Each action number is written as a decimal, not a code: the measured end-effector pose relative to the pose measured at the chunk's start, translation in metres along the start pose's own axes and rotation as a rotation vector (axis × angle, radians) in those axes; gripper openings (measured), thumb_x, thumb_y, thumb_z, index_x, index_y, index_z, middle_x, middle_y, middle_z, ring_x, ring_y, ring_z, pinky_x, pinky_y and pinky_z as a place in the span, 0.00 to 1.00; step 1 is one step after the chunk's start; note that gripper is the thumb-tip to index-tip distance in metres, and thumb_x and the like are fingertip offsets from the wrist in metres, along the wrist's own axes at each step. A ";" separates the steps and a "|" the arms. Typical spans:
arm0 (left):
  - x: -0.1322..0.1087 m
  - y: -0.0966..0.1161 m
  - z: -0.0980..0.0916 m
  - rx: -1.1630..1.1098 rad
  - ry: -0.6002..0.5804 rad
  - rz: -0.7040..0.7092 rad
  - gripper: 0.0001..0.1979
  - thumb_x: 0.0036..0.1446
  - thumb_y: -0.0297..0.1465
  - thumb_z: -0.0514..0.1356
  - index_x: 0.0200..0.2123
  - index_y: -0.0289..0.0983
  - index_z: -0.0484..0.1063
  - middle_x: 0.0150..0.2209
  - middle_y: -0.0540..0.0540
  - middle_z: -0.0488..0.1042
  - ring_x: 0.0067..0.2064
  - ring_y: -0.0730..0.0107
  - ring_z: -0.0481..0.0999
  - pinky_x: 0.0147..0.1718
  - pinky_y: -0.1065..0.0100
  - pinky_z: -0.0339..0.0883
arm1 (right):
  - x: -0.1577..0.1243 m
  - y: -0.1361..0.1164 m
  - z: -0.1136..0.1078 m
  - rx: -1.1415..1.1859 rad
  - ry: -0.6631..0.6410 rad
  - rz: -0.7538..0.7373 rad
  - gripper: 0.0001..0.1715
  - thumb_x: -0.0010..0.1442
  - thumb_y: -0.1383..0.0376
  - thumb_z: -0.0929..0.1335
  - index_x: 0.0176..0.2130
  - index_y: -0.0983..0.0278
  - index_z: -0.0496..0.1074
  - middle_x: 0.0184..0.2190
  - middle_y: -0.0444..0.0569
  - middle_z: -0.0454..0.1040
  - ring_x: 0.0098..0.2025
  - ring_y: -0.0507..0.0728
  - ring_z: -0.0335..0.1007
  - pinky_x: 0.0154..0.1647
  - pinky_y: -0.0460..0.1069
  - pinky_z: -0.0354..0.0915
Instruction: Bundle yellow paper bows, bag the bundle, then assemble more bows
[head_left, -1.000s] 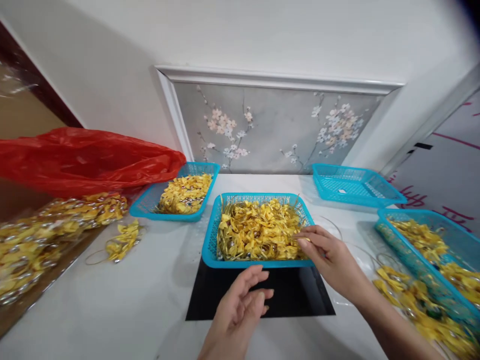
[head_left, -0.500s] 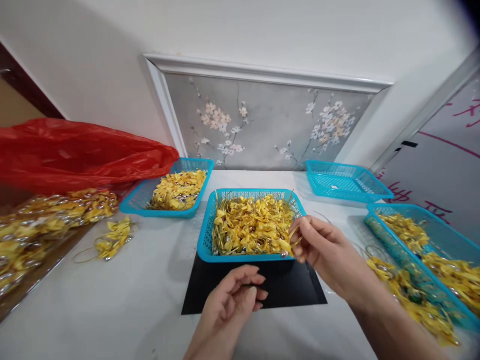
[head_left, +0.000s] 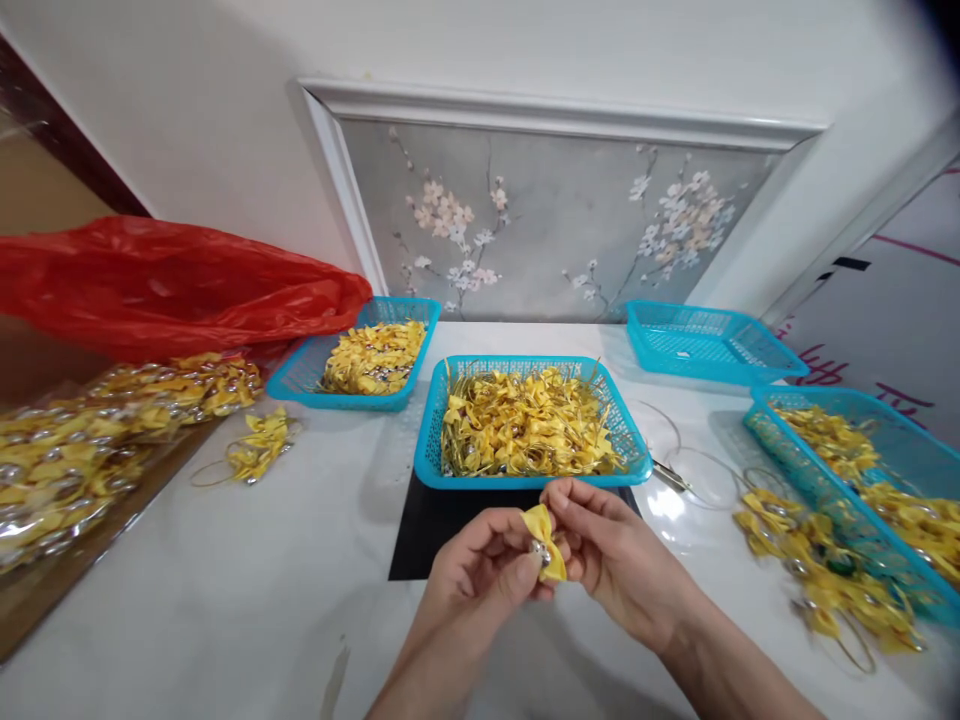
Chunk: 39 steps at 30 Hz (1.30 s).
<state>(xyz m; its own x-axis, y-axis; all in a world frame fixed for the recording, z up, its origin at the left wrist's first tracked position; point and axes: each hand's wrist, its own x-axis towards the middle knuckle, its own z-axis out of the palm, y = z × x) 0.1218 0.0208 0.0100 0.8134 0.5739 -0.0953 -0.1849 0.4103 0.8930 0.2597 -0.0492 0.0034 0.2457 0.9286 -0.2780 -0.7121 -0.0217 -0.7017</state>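
Just in front of the middle basket, both my hands meet around a yellow ribbon bow with a small silver bell at its centre. My left hand pinches it from the left, thumb by the bell. On its other side, my right hand has its fingers closed at the bow's edge; any cord in them is hidden. Behind them, the blue plastic basket holds a heap of similar yellow bows with gold cords. It sits partly over a black mat on the white table.
At left are a red plastic bag, bagged bows, a loose bow cluster and a blue basket with bows. At right stand an empty blue basket, another holding bows, a loose bow pile and a thin metal tool.
My right hand has come from the basket's right edge toward me with a bow, meeting my left hand, which now grips it too. The view has shifted slightly.
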 end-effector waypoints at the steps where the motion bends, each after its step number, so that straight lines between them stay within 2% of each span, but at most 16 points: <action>1: 0.000 0.000 0.000 -0.006 0.009 -0.006 0.03 0.57 0.31 0.63 0.36 0.41 0.75 0.33 0.51 0.73 0.35 0.74 0.73 0.34 0.73 0.68 | 0.000 0.001 0.000 -0.046 -0.003 -0.020 0.13 0.58 0.60 0.72 0.31 0.67 0.71 0.24 0.42 0.71 0.21 0.44 0.65 0.20 0.39 0.64; 5: 0.001 0.000 0.001 -0.030 0.067 -0.030 0.03 0.57 0.31 0.62 0.33 0.39 0.72 0.30 0.52 0.71 0.30 0.76 0.71 0.33 0.73 0.67 | -0.007 0.002 0.000 -0.362 0.046 -0.135 0.13 0.61 0.56 0.69 0.38 0.63 0.70 0.29 0.43 0.70 0.27 0.48 0.67 0.25 0.42 0.65; 7: 0.001 0.000 0.001 -0.023 0.109 -0.028 0.04 0.57 0.32 0.63 0.32 0.38 0.71 0.29 0.52 0.70 0.30 0.76 0.71 0.33 0.73 0.67 | -0.013 0.004 -0.002 -0.582 0.148 -0.293 0.14 0.61 0.55 0.67 0.44 0.61 0.69 0.36 0.47 0.71 0.36 0.53 0.69 0.33 0.46 0.67; 9: 0.001 0.000 0.000 0.007 0.166 -0.017 0.05 0.56 0.32 0.63 0.31 0.38 0.71 0.30 0.53 0.69 0.32 0.75 0.71 0.33 0.74 0.68 | -0.019 0.006 -0.003 -0.806 0.253 -0.492 0.12 0.61 0.57 0.67 0.44 0.60 0.69 0.42 0.49 0.70 0.42 0.56 0.67 0.40 0.49 0.66; 11: 0.001 -0.001 0.000 0.043 0.210 -0.003 0.06 0.55 0.33 0.64 0.30 0.38 0.71 0.29 0.53 0.68 0.32 0.75 0.70 0.34 0.74 0.68 | -0.025 0.008 -0.003 -0.992 0.279 -0.605 0.09 0.59 0.60 0.68 0.40 0.60 0.70 0.39 0.47 0.70 0.40 0.55 0.66 0.38 0.48 0.64; 13: 0.001 -0.003 0.000 0.075 0.209 0.017 0.07 0.55 0.33 0.64 0.29 0.38 0.71 0.29 0.52 0.69 0.32 0.75 0.70 0.34 0.73 0.68 | -0.028 0.010 0.000 -1.095 0.220 -0.582 0.05 0.58 0.61 0.68 0.35 0.60 0.70 0.32 0.45 0.69 0.34 0.54 0.64 0.34 0.47 0.61; 16: 0.000 -0.004 -0.001 0.104 0.169 0.032 0.07 0.56 0.35 0.63 0.31 0.38 0.71 0.31 0.50 0.71 0.34 0.72 0.71 0.36 0.70 0.69 | -0.027 0.011 0.004 -1.034 0.116 -0.453 0.12 0.63 0.59 0.64 0.30 0.62 0.69 0.27 0.44 0.67 0.30 0.53 0.62 0.31 0.47 0.59; 19: -0.001 -0.003 -0.002 0.101 0.130 0.015 0.10 0.53 0.38 0.65 0.32 0.38 0.72 0.31 0.49 0.72 0.34 0.70 0.71 0.35 0.69 0.68 | -0.025 0.008 0.006 -0.879 0.091 -0.354 0.17 0.65 0.55 0.62 0.30 0.63 0.68 0.27 0.44 0.65 0.30 0.53 0.60 0.30 0.47 0.59; 22: -0.001 -0.002 0.000 0.115 0.079 -0.036 0.13 0.49 0.39 0.67 0.29 0.36 0.72 0.26 0.51 0.70 0.29 0.74 0.68 0.31 0.72 0.65 | -0.026 0.007 0.005 -0.817 0.089 -0.332 0.18 0.64 0.54 0.63 0.30 0.63 0.68 0.27 0.43 0.64 0.29 0.52 0.59 0.29 0.46 0.58; 27: -0.002 -0.003 0.003 0.115 0.114 -0.112 0.11 0.53 0.36 0.65 0.26 0.35 0.72 0.24 0.52 0.67 0.27 0.76 0.65 0.29 0.73 0.61 | -0.028 0.011 0.006 -0.866 0.036 -0.345 0.18 0.66 0.55 0.61 0.29 0.63 0.66 0.27 0.45 0.66 0.30 0.53 0.62 0.31 0.48 0.58; 30: -0.003 -0.003 0.000 0.032 0.113 -0.168 0.09 0.53 0.33 0.65 0.26 0.34 0.73 0.25 0.51 0.67 0.26 0.76 0.64 0.28 0.73 0.60 | -0.027 0.010 0.006 -0.829 0.018 -0.286 0.19 0.65 0.54 0.62 0.29 0.63 0.66 0.27 0.44 0.65 0.30 0.53 0.60 0.32 0.48 0.57; 33: -0.005 -0.004 -0.003 -0.113 0.085 -0.242 0.04 0.53 0.29 0.64 0.27 0.34 0.73 0.21 0.52 0.67 0.24 0.77 0.63 0.26 0.74 0.58 | -0.025 0.004 0.004 -0.729 0.022 -0.215 0.19 0.63 0.53 0.63 0.28 0.63 0.64 0.25 0.42 0.61 0.29 0.52 0.55 0.30 0.47 0.54; 37: -0.006 -0.005 -0.003 -0.292 0.069 -0.335 0.01 0.48 0.26 0.62 0.28 0.36 0.74 0.17 0.53 0.64 0.20 0.78 0.60 0.24 0.73 0.55 | -0.025 -0.006 0.000 -0.727 0.050 -0.245 0.20 0.61 0.52 0.64 0.26 0.63 0.62 0.24 0.41 0.58 0.28 0.51 0.51 0.28 0.46 0.51; 39: -0.005 -0.005 -0.003 -0.287 0.058 -0.338 0.01 0.48 0.26 0.62 0.28 0.35 0.73 0.17 0.53 0.64 0.20 0.78 0.60 0.24 0.72 0.55 | -0.025 -0.008 -0.001 -0.751 0.044 -0.250 0.22 0.61 0.51 0.64 0.25 0.63 0.62 0.24 0.41 0.58 0.28 0.51 0.51 0.28 0.46 0.51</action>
<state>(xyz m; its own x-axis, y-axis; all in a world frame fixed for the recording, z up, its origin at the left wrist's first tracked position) 0.1174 0.0180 0.0054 0.8239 0.4090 -0.3923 -0.0665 0.7572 0.6498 0.2597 -0.0731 0.0150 0.3767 0.9238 -0.0688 -0.0019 -0.0735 -0.9973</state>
